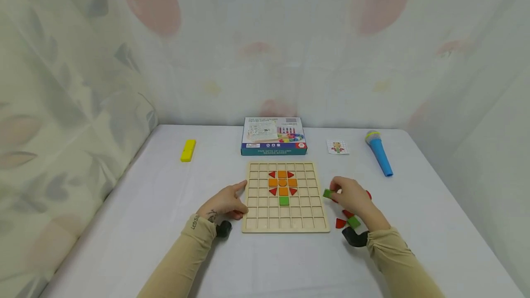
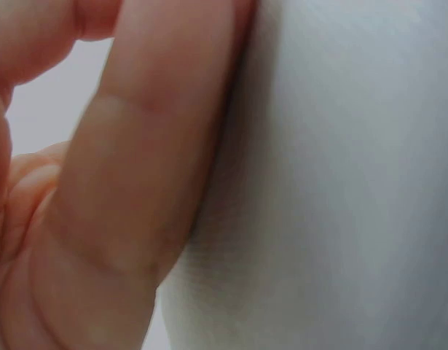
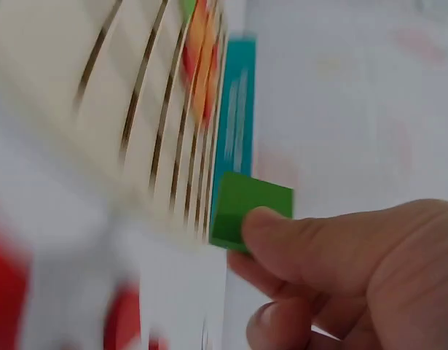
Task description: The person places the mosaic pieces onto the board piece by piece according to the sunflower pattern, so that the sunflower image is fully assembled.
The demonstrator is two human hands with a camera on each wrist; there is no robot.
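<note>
In the lower centre of the head view a wooden grid board (image 1: 285,197) lies flat on the white tabletop (image 1: 165,224). Its upper middle cells hold an orange cross with red triangles at the corners and one green square below it.

The left hand (image 1: 225,202) rests at the board's left edge, fingers loosely extended and lying on the tabletop with the forefinger touching the frame, which looks like a way to keep the board from sliding. The left wrist view shows only a finger (image 2: 136,182) against the cloth.

The right hand (image 1: 352,197), just right of the board, pinches a green square tile (image 1: 327,193) between thumb and forefinger. The tile is lifted off the tabletop and held by one edge, so most of its face stays free; the right wrist view shows the tile (image 3: 245,211) near the board's edge, though that view is blurred.

Loose red and green pieces (image 1: 348,220) lie under and beside that wrist, within easy reach. Toward the top of the tabletop are a box (image 1: 274,136), a small card (image 1: 337,146), a blue toy microphone (image 1: 378,153) and a yellow block (image 1: 188,150), all well apart from the hands.
</note>
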